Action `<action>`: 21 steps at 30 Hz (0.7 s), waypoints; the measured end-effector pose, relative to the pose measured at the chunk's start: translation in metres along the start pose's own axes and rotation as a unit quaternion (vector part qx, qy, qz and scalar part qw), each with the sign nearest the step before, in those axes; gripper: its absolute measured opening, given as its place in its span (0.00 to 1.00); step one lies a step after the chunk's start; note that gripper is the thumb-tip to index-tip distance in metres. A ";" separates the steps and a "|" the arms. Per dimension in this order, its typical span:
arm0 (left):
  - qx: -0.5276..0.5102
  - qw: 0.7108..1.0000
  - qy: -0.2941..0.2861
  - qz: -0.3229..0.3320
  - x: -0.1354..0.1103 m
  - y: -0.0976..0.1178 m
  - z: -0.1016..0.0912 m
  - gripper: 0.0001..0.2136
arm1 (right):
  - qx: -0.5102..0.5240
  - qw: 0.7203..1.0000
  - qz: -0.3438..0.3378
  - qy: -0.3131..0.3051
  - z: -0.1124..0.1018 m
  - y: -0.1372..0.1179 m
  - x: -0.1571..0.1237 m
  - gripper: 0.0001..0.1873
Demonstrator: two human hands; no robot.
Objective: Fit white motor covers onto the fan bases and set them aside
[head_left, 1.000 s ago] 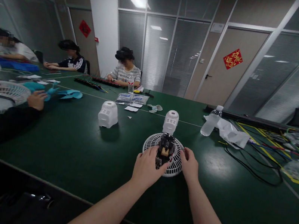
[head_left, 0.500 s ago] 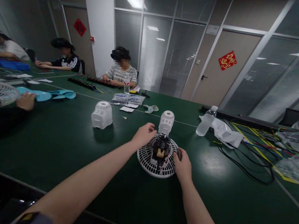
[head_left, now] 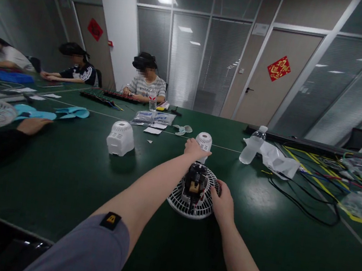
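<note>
- fan motor unit (head_left: 195,179): stands uncovered on the round white fan grille (head_left: 176,199), which lies flat on the green desk (head_left: 141,257) in front of the wearer. judged done: motor set at the grille's middle.
- judged left: enclosing it. black parts, a tan block and some red wire are exposed; whether anything is screwed or plugged in is too small to tell.
- vented white motor housing (head_left: 205,140): upright on the desk just beyond the grille, apart from the motor.
- left hand (head_left: 195,149): reaches over the grille to this housing, thumb across its front; the fingers are partly hidden, so cannot tell whether it grips.
- right hand (head_left: 223,201): part curled at the grille's right rim, thumb toward the motor; seems to steady it, firmness of hold not readable.
- second white housing (head_left: 121,138): to the left, standing alone, no motor visible in it.
- pale fan blade (head_left: 183,130): farther back on the desk, not fitted.
</note>
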State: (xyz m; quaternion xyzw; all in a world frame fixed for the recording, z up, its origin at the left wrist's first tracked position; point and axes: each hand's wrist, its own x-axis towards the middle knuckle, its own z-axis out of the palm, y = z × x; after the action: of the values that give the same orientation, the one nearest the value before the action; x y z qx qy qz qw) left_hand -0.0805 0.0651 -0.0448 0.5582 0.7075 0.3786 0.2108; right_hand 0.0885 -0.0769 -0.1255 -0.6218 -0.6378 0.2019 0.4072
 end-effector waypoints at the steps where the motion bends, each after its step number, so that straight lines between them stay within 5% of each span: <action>1: 0.004 1.000 -0.001 -0.007 0.002 -0.001 0.003 0.45 | -0.003 1.000 0.001 -0.002 0.000 -0.001 0.000 0.26; 9: 0.025 1.000 -0.013 0.003 0.010 -0.022 -0.008 0.32 | -0.008 1.000 -0.008 0.006 0.000 -0.001 0.000 0.25; 21: 0.021 0.999 0.019 0.023 0.002 -0.025 -0.023 0.33 | -0.008 1.000 -0.005 0.009 0.000 -0.001 0.001 0.25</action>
State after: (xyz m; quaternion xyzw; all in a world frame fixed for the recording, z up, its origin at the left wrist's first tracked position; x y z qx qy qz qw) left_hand -0.1135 0.0577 -0.0489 0.5714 0.7062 0.3788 0.1771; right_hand 0.0878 -0.0762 -0.1244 -0.6241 -0.6385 0.1889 0.4087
